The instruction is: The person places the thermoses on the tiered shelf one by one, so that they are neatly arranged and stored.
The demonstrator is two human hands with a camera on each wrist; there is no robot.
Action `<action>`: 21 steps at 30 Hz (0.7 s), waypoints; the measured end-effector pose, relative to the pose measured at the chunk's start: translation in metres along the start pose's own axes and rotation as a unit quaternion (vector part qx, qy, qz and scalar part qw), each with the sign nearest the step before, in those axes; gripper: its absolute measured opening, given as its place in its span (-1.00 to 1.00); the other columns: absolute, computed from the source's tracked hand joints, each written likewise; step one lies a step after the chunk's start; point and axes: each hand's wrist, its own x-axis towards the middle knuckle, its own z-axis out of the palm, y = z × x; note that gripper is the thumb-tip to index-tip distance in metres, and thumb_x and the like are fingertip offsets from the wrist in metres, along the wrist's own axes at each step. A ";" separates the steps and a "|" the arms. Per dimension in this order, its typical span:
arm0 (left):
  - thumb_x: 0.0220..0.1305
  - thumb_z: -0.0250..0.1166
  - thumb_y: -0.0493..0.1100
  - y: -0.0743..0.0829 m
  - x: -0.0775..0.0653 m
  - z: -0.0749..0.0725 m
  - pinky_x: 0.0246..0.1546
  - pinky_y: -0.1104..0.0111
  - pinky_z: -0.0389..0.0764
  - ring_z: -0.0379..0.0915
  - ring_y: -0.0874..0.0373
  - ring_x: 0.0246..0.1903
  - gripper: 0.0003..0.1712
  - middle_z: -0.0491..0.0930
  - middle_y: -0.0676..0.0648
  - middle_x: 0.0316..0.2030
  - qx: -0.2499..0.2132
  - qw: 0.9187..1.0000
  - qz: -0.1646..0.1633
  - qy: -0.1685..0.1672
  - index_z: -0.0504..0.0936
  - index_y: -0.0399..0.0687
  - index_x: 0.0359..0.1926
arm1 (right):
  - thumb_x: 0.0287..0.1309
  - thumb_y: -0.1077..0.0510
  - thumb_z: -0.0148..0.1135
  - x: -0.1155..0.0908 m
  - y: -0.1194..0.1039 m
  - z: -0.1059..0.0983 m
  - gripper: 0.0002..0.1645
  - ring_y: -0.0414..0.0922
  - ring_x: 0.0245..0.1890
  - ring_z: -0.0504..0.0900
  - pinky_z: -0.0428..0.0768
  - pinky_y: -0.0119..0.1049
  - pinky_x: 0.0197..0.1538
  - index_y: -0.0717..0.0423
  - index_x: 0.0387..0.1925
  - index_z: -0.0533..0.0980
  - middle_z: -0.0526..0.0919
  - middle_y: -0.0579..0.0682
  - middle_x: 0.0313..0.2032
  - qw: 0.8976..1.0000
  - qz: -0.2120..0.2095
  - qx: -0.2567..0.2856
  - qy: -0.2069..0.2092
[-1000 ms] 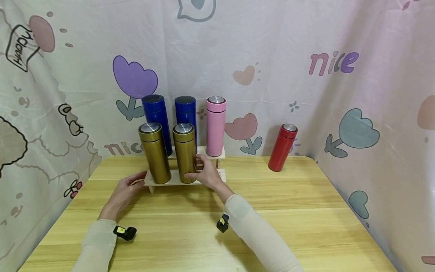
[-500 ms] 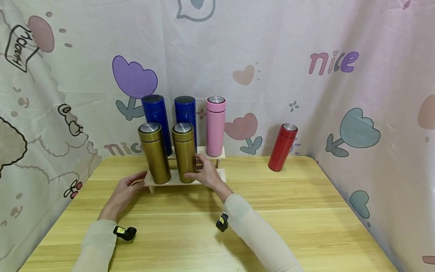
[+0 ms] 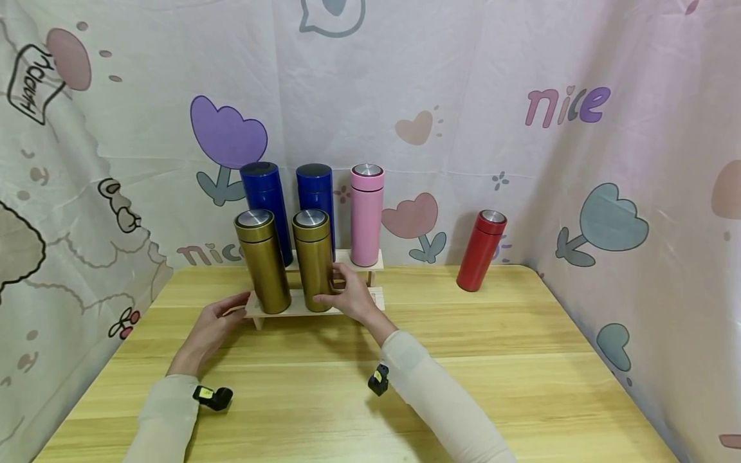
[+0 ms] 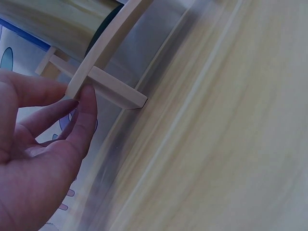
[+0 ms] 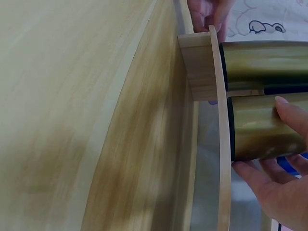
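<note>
A two-tier pale wooden rack (image 3: 377, 298) stands toward the back of the table. My left hand (image 3: 211, 326) pinches the left end of its lower shelf; the left wrist view shows the thumb and fingertips at the shelf edge (image 4: 107, 48). With my right hand (image 3: 354, 297) I grip the lower part of the right gold thermos bottle (image 3: 314, 263), which stands upright on that shelf. In the right wrist view its base meets the board, fingers around its side. To its left stands another gold thermos bottle (image 3: 264, 270), untouched.
Behind, on the upper shelf, are a blue bottle (image 3: 267, 199), a second blue bottle (image 3: 315, 185), partly hidden, and a pink bottle (image 3: 366, 218). A red bottle (image 3: 480, 254) stands on the wooden table (image 3: 324, 411) at the right. Patterned curtains (image 3: 451, 58) enclose the table's back and sides.
</note>
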 end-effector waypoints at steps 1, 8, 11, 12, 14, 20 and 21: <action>0.59 0.10 -0.17 0.000 0.000 0.000 0.03 0.77 0.51 0.33 0.76 0.06 -0.35 0.40 -0.18 0.39 -0.001 1.000 0.000 0.001 0.21 -0.41 0.52 | 0.09 0.18 0.58 0.000 0.000 0.000 -0.04 0.14 0.25 0.63 0.68 -0.07 0.29 0.13 0.47 0.33 0.57 0.18 0.27 1.000 0.000 0.000 0.000; 0.58 0.12 -0.18 -0.003 -0.001 0.000 0.02 0.76 0.53 0.38 0.72 0.08 -0.33 0.48 0.34 0.17 -0.028 1.000 0.010 -0.001 0.19 -0.47 0.51 | 0.11 0.17 0.56 -0.003 -0.001 0.001 -0.04 0.16 0.25 0.62 0.67 -0.03 0.31 0.15 0.49 0.30 0.55 0.21 0.28 1.000 -0.008 -0.002 0.001; 0.57 0.12 -0.20 -0.003 0.000 0.001 0.01 0.76 0.54 0.39 0.71 0.07 -0.32 0.46 0.46 0.10 -0.038 0.999 0.017 -0.005 0.17 -0.51 0.51 | 0.12 0.16 0.56 -0.005 -0.002 0.002 -0.03 0.16 0.27 0.61 0.66 -0.01 0.32 0.15 0.49 0.28 0.55 0.22 0.29 1.000 -0.007 -0.001 0.000; 0.57 0.12 -0.20 -0.003 0.000 0.001 0.00 0.75 0.55 0.40 0.70 0.07 -0.32 0.46 0.46 0.09 -0.041 0.999 0.018 -0.005 0.16 -0.52 0.50 | 0.12 0.16 0.56 -0.006 -0.003 0.002 -0.02 0.17 0.28 0.60 0.65 0.01 0.32 0.15 0.50 0.28 0.54 0.22 0.30 1.000 -0.006 0.003 0.000; 0.57 0.12 -0.21 -0.003 0.000 0.001 0.00 0.75 0.56 0.41 0.70 0.06 -0.32 0.46 0.44 0.11 -0.047 0.999 0.019 -0.009 0.14 -0.53 0.51 | 0.12 0.16 0.55 -0.008 -0.004 0.001 -0.01 0.18 0.30 0.58 0.64 0.05 0.33 0.15 0.51 0.25 0.53 0.23 0.31 1.000 -0.003 0.011 -0.002; 0.57 0.12 -0.22 -0.003 0.001 0.000 0.01 0.72 0.57 0.41 0.68 0.05 -0.32 0.48 0.39 0.13 -0.049 0.999 0.010 -0.005 0.16 -0.50 0.52 | 0.14 0.19 0.53 -0.014 -0.006 -0.006 -0.01 0.23 0.31 0.55 0.57 0.13 0.39 0.11 0.53 0.24 0.52 0.26 0.32 0.999 0.000 0.031 -0.008; 0.56 0.13 -0.22 -0.003 0.001 0.000 0.01 0.72 0.57 0.42 0.68 0.05 -0.32 0.49 0.40 0.12 -0.048 0.999 0.010 -0.004 0.16 -0.50 0.51 | 0.14 0.20 0.53 -0.015 -0.006 -0.008 -0.01 0.23 0.31 0.55 0.57 0.13 0.39 0.11 0.53 0.24 0.52 0.26 0.31 0.999 -0.001 0.033 -0.010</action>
